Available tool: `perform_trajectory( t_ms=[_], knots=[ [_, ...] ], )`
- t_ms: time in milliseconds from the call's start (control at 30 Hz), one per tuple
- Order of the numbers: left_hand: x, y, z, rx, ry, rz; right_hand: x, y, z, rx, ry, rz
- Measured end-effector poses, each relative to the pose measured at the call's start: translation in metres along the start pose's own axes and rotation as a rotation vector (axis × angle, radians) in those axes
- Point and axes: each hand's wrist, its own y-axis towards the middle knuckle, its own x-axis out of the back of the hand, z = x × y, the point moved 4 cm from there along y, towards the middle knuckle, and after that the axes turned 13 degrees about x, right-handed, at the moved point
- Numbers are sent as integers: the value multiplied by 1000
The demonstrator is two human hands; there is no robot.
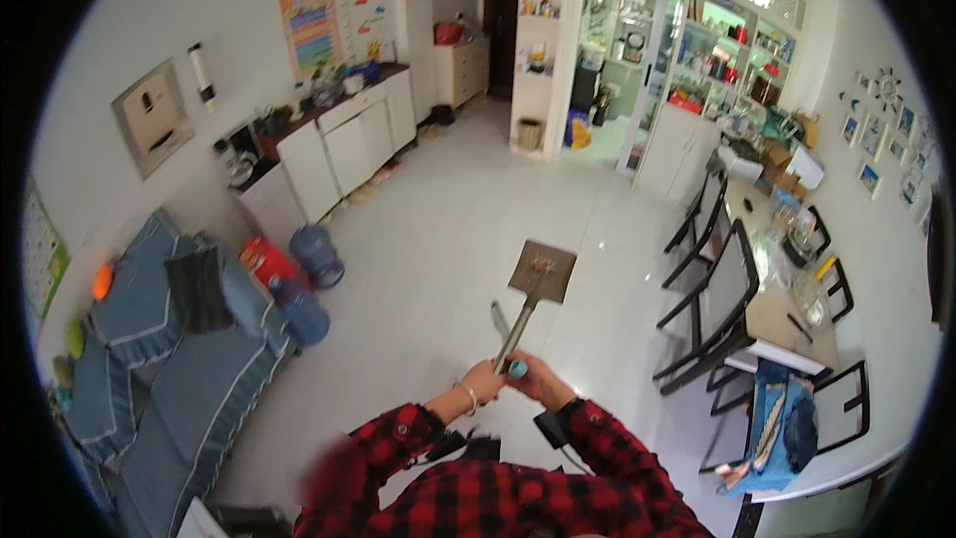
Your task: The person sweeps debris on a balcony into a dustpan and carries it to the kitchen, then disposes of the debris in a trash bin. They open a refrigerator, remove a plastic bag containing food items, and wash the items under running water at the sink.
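In front of me my left hand (pixel 484 381) grips the handle of a small flat metal shovel (pixel 556 280). Its square blade points away from me above the floor, with a small patch of reddish-white bits or marks near the middle. Close beside it, my right hand (pixel 536 381) is closed around a slim tool with a teal end (pixel 517 369). A pale, narrow piece (pixel 498 317) sticks out beyond the hands, left of the shovel handle; it seems to belong to that tool, but its kind is unclear. The hands nearly touch and partly hide both grips.
A blue sofa (pixel 202 396) stands at left, near large blue water bottles (pixel 317 254) and a red container (pixel 272 261). White cabinets (pixel 347 153) line the left wall. At right are a cluttered table (pixel 773 321) and black-framed chairs (pixel 721 299). Pale tiled floor (pixel 448 239) lies between.
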Motion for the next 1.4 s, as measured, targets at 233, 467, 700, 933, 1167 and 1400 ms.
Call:
perform_trajectory(
  t_ms=[233, 467, 700, 933, 1167, 1400],
  knots=[
    [77, 188, -90, 183, -70, 114, 116, 172, -28, -459, 647, -338],
    [169, 418, -150, 239, -9, 94, 304, 329, -141, -538, 1000, -586],
    [289, 601, -235, 327, 95, -26, 477, 497, -165, -604, 1000, -692],
    [432, 811, -303, 360, 138, -121, 610, 694, -163, -431, 874, -869],
    [543, 1022, -381, 333, 168, -90, 694, 828, -154, -380, 668, -784],
    [601, 1237, -469, 402, 20, 42, 774, 960, -125, -363, 695, -791]
  ],
)
